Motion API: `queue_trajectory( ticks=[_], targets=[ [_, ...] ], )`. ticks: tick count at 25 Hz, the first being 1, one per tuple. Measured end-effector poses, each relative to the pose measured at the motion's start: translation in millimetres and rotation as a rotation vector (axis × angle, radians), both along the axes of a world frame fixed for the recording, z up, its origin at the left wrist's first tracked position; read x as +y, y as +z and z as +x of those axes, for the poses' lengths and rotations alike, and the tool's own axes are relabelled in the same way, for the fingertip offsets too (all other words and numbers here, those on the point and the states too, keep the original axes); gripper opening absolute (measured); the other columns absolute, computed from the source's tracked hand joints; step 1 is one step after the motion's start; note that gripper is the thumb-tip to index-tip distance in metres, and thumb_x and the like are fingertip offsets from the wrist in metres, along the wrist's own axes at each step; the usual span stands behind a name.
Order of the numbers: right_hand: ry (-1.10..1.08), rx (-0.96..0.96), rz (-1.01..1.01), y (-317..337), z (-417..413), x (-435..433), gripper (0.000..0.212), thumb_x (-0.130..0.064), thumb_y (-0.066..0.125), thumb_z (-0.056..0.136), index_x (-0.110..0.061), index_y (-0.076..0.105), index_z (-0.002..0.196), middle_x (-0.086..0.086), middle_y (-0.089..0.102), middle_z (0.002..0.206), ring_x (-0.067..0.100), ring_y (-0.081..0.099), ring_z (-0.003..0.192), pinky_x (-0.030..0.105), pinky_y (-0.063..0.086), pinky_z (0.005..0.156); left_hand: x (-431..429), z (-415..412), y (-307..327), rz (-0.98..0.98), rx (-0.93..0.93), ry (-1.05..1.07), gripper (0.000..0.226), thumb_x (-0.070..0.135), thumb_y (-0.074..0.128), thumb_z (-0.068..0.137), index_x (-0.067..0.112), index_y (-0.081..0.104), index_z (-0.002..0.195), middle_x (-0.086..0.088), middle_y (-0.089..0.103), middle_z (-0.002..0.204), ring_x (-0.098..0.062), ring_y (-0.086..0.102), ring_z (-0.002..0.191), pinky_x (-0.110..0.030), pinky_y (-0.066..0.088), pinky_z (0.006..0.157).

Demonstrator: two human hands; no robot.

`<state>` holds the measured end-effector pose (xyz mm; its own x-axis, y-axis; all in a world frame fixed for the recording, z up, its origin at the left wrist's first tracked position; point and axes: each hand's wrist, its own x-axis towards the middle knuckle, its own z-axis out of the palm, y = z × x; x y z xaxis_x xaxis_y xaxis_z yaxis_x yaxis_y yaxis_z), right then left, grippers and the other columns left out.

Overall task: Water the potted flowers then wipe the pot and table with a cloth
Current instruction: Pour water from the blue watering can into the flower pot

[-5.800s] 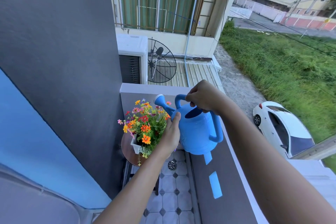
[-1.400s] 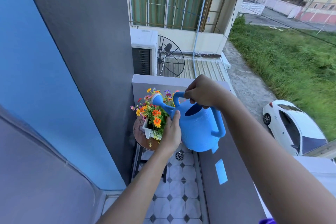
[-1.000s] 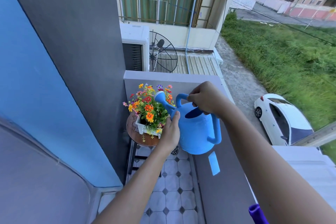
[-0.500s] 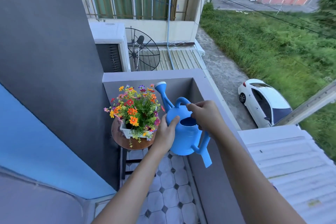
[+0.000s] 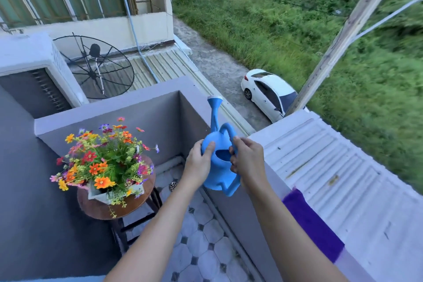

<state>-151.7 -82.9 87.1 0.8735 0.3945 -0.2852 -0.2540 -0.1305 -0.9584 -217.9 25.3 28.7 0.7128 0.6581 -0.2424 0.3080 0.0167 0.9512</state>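
Observation:
Colourful flowers stand in a white pot on a small round brown table at the left. The blue watering can hangs upright to the right of the table, beside the balcony wall, its spout pointing up and away from the flowers. My left hand presses against the can's left side with straight fingers. My right hand grips the can's top handle. A purple cloth lies draped over the balcony ledge at the right.
The grey balcony wall encloses a narrow tiled floor with a drain. A dark wall stands left of the table. Beyond the ledge lie a corrugated roof, a satellite dish and a white car.
The watering can has swung from tilted over the flowers to upright and moved right, away from the pot. The view has turned right and the purple cloth has come into sight.

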Motion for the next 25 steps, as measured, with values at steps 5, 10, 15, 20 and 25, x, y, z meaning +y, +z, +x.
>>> queue_trajectory(
  ticks=[5, 10, 15, 20, 25],
  targets=[
    [-0.216, 0.054, 0.094, -14, 36, -36, 0.022, -0.014, 0.044, 0.106, -0.006, 0.057, 0.091, 0.007, 0.048, 0.071, 0.013, 0.036, 0.043, 0.026, 0.029, 0.042, -31, 60, -20, 0.008, 0.026, -0.214, 0.05, 0.048, 0.058, 0.089, 0.021, 0.054, 0.131, 0.004, 0.064, 0.122, -0.014, 0.058, 0.114, -0.037, 0.047, 0.1],
    [-0.394, 0.112, 0.157, -43, 70, -54, 0.022, -0.011, 0.044, 0.108, -0.005, 0.056, 0.09, 0.007, 0.05, 0.072, 0.014, 0.044, 0.046, 0.03, 0.042, 0.051, -52, 103, -41, -0.047, 0.063, -0.382, 0.047, 0.041, 0.061, 0.092, 0.024, 0.051, 0.134, 0.006, 0.06, 0.125, -0.012, 0.055, 0.119, -0.033, 0.046, 0.1],
    [-0.474, 0.219, 0.219, -60, 86, -64, 0.018, -0.014, 0.042, 0.111, -0.004, 0.056, 0.11, 0.006, 0.054, 0.078, 0.012, 0.056, 0.053, 0.025, 0.051, 0.056, -51, 134, -64, -0.131, 0.052, -0.481, 0.035, 0.036, 0.063, 0.092, 0.03, 0.055, 0.126, 0.014, 0.063, 0.119, -0.008, 0.057, 0.117, -0.037, 0.047, 0.102],
    [-0.452, 0.346, 0.271, -71, 88, -64, 0.028, -0.014, 0.043, 0.11, -0.006, 0.044, 0.137, 0.007, 0.059, 0.089, 0.02, 0.067, 0.073, 0.03, 0.057, 0.069, -44, 151, -83, -0.163, 0.07, -0.52, 0.047, 0.029, 0.062, 0.094, 0.025, 0.051, 0.139, 0.009, 0.064, 0.13, -0.006, 0.058, 0.121, -0.036, 0.046, 0.104],
    [-0.378, 0.38, 0.263, -65, 92, -74, 0.026, -0.011, 0.046, 0.109, -0.002, 0.048, 0.132, 0.012, 0.066, 0.094, 0.03, 0.072, 0.089, 0.043, 0.061, 0.087, -40, 155, -88, -0.145, 0.088, -0.547, 0.051, 0.033, 0.058, 0.096, 0.024, 0.046, 0.144, 0.006, 0.059, 0.137, -0.01, 0.053, 0.128, -0.038, 0.043, 0.109]
  ],
)
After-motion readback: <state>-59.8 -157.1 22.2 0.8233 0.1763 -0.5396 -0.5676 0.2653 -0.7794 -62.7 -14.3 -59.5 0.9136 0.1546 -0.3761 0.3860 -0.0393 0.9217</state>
